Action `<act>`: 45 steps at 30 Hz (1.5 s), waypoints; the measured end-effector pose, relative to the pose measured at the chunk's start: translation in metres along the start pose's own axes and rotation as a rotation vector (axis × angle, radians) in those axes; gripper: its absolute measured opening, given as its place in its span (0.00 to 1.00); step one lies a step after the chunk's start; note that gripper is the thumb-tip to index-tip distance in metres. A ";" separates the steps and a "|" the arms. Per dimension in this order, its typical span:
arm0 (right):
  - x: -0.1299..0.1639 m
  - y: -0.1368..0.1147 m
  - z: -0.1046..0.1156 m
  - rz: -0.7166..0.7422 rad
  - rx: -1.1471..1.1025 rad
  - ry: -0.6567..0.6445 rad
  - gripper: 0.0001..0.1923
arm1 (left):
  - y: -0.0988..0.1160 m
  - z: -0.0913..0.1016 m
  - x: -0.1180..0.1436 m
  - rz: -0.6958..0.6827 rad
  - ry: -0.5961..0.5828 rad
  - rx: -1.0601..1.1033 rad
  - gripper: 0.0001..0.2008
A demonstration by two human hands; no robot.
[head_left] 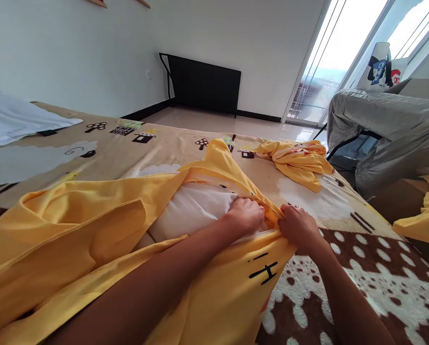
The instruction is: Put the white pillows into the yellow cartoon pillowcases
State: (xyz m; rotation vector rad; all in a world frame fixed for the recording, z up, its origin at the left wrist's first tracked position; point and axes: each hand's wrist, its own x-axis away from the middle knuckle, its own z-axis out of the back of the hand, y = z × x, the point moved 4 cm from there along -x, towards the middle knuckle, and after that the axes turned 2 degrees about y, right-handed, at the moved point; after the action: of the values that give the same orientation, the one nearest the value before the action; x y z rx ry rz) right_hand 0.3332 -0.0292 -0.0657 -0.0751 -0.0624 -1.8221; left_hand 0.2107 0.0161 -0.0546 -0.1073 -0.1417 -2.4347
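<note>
A yellow fabric cover that looks like a pillowcase, printed with black "Hi" lettering, lies open across the bed. Within its opening sits a plump white pillow, partly covered by the cloth. My left hand is inside the opening, closed in a fist on the pillow's far right end; its fingertips are hidden. Just to the right, my right hand pinches the bunched edge of the yellow cover. The cover's near side is pulled taut beneath both hands.
Another crumpled yellow cloth lies on the patterned blanket. White cloth rests at the left. Beyond the bed, a black panel leans against the wall. A plastic-wrapped grey item and a cardboard box stand at the right.
</note>
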 end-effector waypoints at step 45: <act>0.001 0.006 0.004 -0.058 0.004 0.080 0.11 | -0.001 0.005 0.001 -0.139 0.089 0.180 0.13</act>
State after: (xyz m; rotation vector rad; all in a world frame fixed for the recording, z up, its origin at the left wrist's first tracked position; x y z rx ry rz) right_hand 0.3387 -0.0310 -0.0614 0.0023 -0.0120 -1.8810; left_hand 0.2093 0.0173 -0.0494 0.0938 -0.3377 -2.5468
